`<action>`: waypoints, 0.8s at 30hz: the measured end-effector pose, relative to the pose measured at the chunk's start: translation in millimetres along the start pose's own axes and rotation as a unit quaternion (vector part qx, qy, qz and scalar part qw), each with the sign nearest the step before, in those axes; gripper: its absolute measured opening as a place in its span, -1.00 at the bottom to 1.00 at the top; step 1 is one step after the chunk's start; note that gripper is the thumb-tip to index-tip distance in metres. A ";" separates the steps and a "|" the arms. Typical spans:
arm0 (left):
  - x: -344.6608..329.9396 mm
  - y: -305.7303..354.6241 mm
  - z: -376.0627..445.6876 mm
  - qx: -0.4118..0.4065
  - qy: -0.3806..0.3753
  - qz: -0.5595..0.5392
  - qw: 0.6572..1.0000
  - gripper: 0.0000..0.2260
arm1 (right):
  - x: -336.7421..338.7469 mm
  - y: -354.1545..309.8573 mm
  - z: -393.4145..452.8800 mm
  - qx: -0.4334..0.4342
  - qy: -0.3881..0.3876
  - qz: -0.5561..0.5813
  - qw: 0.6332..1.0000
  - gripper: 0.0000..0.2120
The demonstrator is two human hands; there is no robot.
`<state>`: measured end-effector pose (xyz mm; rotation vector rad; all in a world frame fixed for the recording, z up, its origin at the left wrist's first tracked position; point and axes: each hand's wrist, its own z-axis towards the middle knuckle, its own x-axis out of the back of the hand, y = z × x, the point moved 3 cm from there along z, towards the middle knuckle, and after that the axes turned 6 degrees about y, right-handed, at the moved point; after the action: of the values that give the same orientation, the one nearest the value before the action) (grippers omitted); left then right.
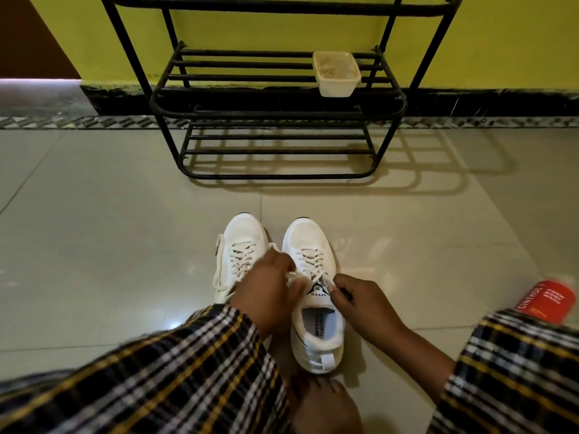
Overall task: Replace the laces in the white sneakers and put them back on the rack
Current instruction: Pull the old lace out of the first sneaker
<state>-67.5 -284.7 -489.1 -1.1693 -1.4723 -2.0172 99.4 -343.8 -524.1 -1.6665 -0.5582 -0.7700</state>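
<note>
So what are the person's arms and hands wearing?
Both arms wear a loose checked shirt: dark cloth crossed with white and yellow lines. The left sleeve reaches down to the wrist, while the right sleeve stops higher, leaving the forearm bare. The left hand and the right hand are bare: no gloves, and no rings or watch that I can see.

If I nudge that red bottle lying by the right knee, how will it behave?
The red bottle lies on its side on glossy floor tile, so it would probably roll or skid easily. Its round body looks rigid, likely plastic, not floppy. How full or heavy it is cannot be told.
</note>
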 end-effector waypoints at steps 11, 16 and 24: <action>-10.9 -16.9 -0.3 0.076 -0.076 -0.071 0.992 -0.83 | 1.5 -6.7 -11.3 0.016 -0.025 -0.050 0.998 -0.76; -12.0 -19.1 -6.9 0.058 -0.069 -0.096 0.991 -0.83 | 4.1 -34.1 -11.8 0.178 0.126 -0.279 0.935 -0.55; -9.4 -14.9 -8.5 0.069 -0.037 -0.099 0.992 -0.85 | -10.5 -56.4 4.7 0.268 0.137 -0.284 0.910 -0.68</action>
<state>-76.0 -288.4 -506.3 -1.0909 -1.7968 -1.9774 52.9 -326.0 -495.3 -0.8645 -0.9722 -1.1246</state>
